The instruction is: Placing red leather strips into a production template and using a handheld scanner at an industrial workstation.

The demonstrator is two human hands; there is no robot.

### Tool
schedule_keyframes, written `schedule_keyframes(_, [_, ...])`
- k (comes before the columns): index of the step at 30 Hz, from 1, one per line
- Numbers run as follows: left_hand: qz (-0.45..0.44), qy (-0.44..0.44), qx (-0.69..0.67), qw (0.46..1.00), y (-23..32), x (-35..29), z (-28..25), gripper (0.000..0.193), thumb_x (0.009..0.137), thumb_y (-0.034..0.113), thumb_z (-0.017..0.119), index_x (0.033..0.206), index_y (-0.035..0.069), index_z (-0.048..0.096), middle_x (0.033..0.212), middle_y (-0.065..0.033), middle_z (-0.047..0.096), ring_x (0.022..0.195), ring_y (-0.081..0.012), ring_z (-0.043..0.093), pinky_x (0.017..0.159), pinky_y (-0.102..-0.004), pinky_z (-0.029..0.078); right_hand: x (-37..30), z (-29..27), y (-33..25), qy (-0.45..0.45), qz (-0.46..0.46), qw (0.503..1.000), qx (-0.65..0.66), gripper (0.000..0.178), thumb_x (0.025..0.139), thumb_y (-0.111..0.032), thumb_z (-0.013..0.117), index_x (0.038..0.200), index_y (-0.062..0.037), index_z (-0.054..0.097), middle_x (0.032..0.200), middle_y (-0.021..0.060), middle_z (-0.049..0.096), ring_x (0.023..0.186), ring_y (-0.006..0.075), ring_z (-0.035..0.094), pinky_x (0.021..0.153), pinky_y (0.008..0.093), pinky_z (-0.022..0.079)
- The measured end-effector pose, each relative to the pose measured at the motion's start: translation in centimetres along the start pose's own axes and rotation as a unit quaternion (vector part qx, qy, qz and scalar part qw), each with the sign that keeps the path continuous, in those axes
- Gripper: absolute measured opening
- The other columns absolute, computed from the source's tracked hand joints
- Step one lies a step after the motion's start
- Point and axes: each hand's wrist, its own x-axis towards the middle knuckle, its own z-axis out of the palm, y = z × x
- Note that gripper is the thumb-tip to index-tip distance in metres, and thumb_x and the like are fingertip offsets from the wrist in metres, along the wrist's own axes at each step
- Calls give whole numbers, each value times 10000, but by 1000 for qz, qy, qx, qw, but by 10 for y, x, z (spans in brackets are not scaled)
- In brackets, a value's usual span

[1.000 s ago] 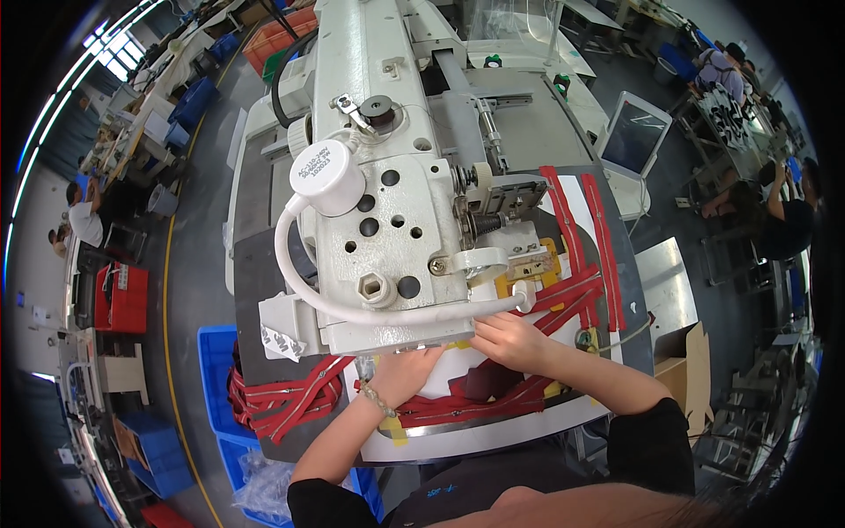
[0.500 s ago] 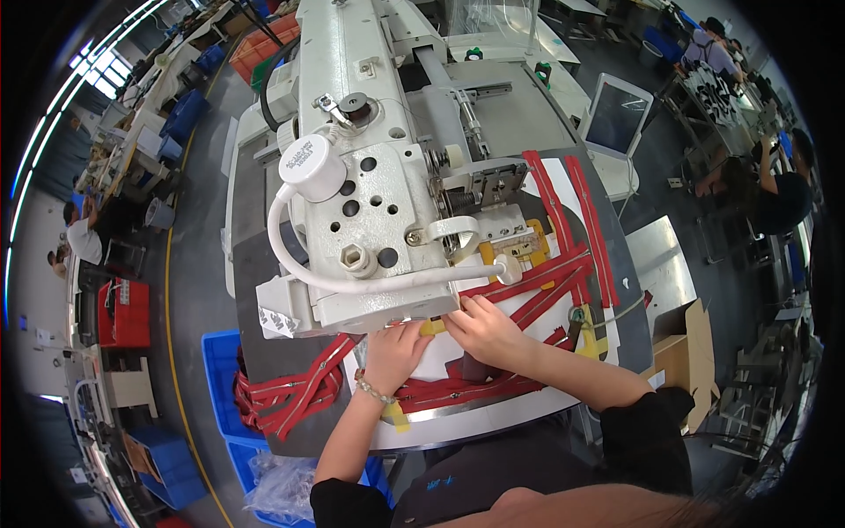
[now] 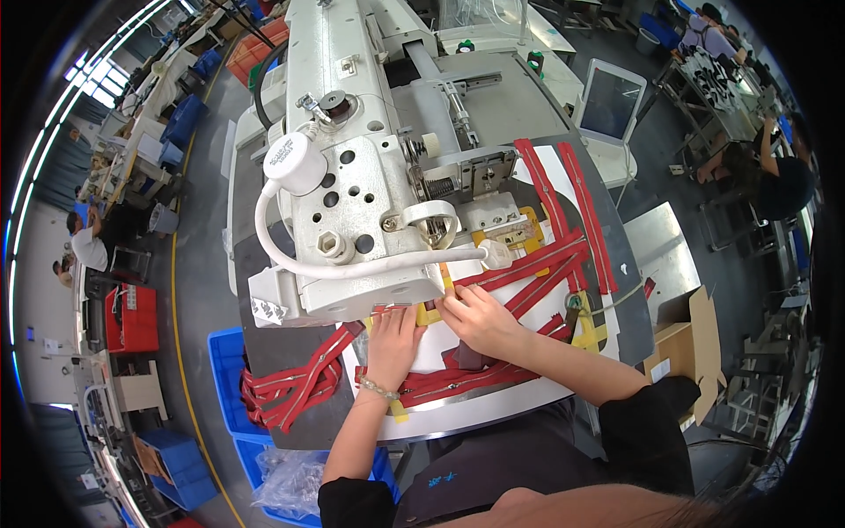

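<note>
In front of a white sewing machine head (image 3: 352, 238), my two hands work close together over a white sheet. My left hand (image 3: 393, 339) lies palm down with fingers stretched forward, the tips partly lost under the machine's front edge. Its fingertips are beside a small red strip. My right hand (image 3: 480, 321) has bent fingers closed near a yellow piece (image 3: 429, 313) between the hands; what they grip is hidden. Red zippers (image 3: 475, 377) with metal teeth lie below my wrists. More red zippers (image 3: 546, 273) cross to the right of the machine.
At the left table edge, a heap of red zippers (image 3: 304, 383) hangs toward a blue bin (image 3: 227, 348). Another blue bin below holds clear plastic. An open cardboard box (image 3: 682, 343) stands at the right, with a screen (image 3: 609, 101) farther back. Other people sit at distant tables.
The whole view has shifted a little, so the machine now appears farther left and higher. Relative to it, my left hand is slightly farther right; my right hand stays about where it was.
</note>
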Motion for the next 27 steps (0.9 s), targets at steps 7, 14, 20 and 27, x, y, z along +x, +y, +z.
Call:
schedule_keyframes(7, [17,-11,12,1000,-1,-2,4,417,819,184,628,1231,138,576,940,-86,580,892,-257,574,838,-409,449,2,2,6,38,-21,999,-12,272,773,-121,547,980,36,626,924,95,538,797,201,523,710,292,426])
schedule_keyframes(14, [21,-31,25,999,0,7,-5,381,841,190,605,1217,131,584,912,-87,582,885,-260,582,828,-407,457,5,0,8,37,-23,999,-18,211,757,-122,550,906,8,624,880,82,513,782,197,519,710,295,420])
schedule_keyframes(20, [-3,-72,-8,997,1,5,-6,427,819,166,628,1239,113,575,970,-110,602,948,-284,591,871,-431,458,4,1,8,54,-24,998,-1,228,747,-121,541,908,20,621,896,89,526,775,205,515,691,294,415])
schedule_keyframes(27, [11,-61,13,998,-1,-2,-4,452,847,192,601,1289,136,527,1010,-122,604,960,-285,596,893,-461,453,2,0,4,46,-32,998,12,240,737,-115,550,915,25,628,922,75,552,787,197,519,702,295,422])
